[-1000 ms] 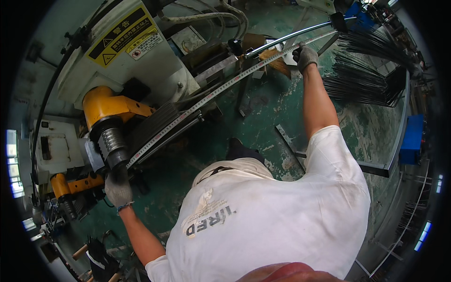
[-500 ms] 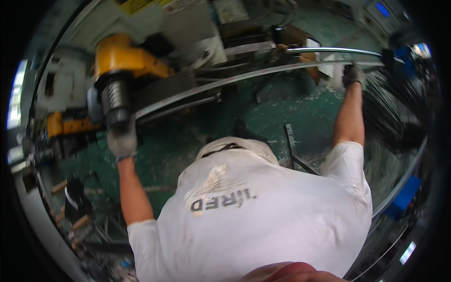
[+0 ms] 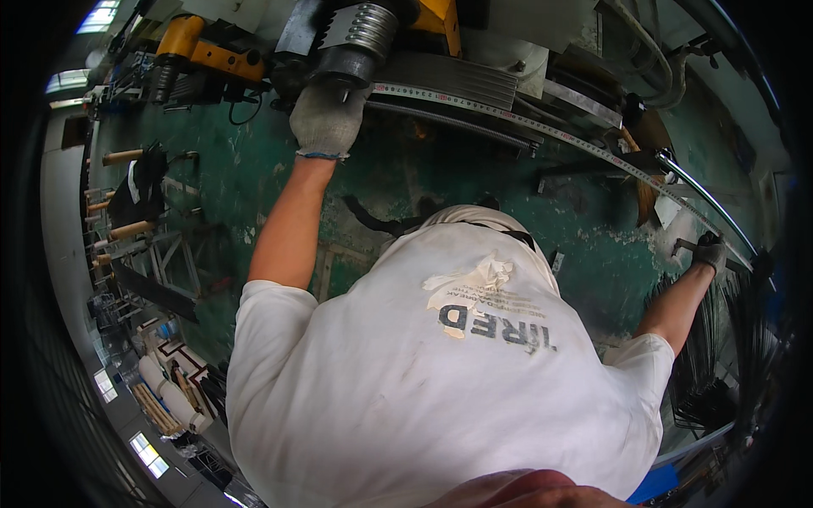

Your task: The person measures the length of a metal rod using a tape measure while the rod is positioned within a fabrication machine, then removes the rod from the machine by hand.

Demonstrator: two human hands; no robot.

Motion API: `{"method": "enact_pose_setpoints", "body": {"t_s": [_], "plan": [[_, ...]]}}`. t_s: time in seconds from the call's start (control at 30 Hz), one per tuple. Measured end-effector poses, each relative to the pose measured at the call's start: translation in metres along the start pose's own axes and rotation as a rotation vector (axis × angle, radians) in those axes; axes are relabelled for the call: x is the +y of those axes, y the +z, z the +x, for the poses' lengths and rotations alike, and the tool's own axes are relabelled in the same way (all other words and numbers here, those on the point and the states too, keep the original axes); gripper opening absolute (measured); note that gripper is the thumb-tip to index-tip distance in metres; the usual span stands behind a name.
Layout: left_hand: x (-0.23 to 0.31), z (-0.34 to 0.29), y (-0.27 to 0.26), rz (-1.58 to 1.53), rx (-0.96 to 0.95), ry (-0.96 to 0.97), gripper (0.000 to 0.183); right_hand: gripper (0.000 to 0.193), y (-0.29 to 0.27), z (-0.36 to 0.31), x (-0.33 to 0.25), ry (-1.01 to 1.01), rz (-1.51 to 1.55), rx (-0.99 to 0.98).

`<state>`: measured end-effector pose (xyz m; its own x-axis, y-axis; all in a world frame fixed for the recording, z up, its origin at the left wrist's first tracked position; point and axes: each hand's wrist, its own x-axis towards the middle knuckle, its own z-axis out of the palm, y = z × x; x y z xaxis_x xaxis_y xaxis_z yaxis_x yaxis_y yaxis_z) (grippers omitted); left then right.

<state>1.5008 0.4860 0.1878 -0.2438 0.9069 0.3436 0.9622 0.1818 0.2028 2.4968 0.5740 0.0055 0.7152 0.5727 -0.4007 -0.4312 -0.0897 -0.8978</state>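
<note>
A long white tape measure blade with printed markings stretches in a curve between my two gloved hands. My left hand, in a grey knit glove, reaches up against the dark collar below a ribbed metal cylinder on a yellow machine. Its fingers are hidden there, beside the near end of the blade. Far out to the right, my right hand, also gloved, is closed at the other end of the blade, where the tape's dark body seems to be, small and partly hidden.
Behind the blade lie a long threaded rod and a shiny metal tube. Another yellow machine stands at the far left. Thin dark rods are bundled at the right. Wooden-handled items line the left side above the green floor.
The view has swung left, so the machine and both hands appear farther right. My left hand stays at the machine's collar. The blade remains stretched out to my right hand.
</note>
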Motion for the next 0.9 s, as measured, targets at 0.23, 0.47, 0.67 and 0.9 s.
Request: {"method": "enact_pose_setpoints", "body": {"t_s": [0.23,0.47,0.67,0.9], "plan": [[-0.006,-0.005,0.009,0.058,0.109,0.028,0.036,0.024,0.004,0.000,0.019,-0.018,-0.046,-0.017],[-0.006,-0.009,0.017,0.045,0.171,0.040,0.038,0.024,-0.007,0.014,0.019,-0.010,0.001,-0.061],[-0.014,-0.008,0.026,0.034,0.260,0.142,0.035,0.025,0.005,-0.004,0.008,0.009,0.039,0.044],[-0.012,-0.011,0.022,0.039,0.180,0.048,0.035,0.026,0.004,-0.008,0.006,-0.035,0.010,-0.060]]}}
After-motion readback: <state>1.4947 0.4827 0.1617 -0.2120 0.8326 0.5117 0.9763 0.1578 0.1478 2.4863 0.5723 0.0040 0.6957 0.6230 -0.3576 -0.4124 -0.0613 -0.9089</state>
